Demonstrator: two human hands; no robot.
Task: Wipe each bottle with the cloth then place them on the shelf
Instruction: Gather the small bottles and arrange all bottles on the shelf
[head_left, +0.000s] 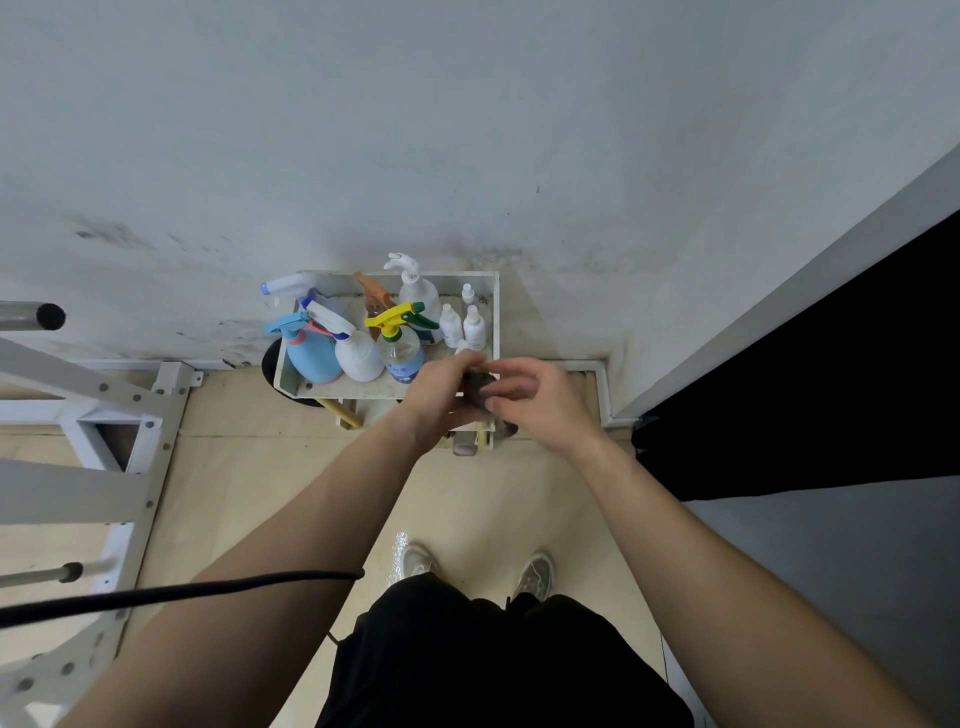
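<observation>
Between the fingers (457, 364): dark cloth (478, 387) bunched, left hand (441, 400) curled round it, right hand (537, 402) pinching it, any bottle inside hidden; risk: a slip knocks over the crowded spray bottles (397, 345) on the shelf (492, 296) just beyond the fingertips.

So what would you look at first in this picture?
Probably the bunch of bright spray bottles crowded on the white shelf against the wall, above all the blue bottle at its left and the yellow and green trigger in the middle. Right in front of them, the left hand and right hand meet around a dark cloth.
</observation>
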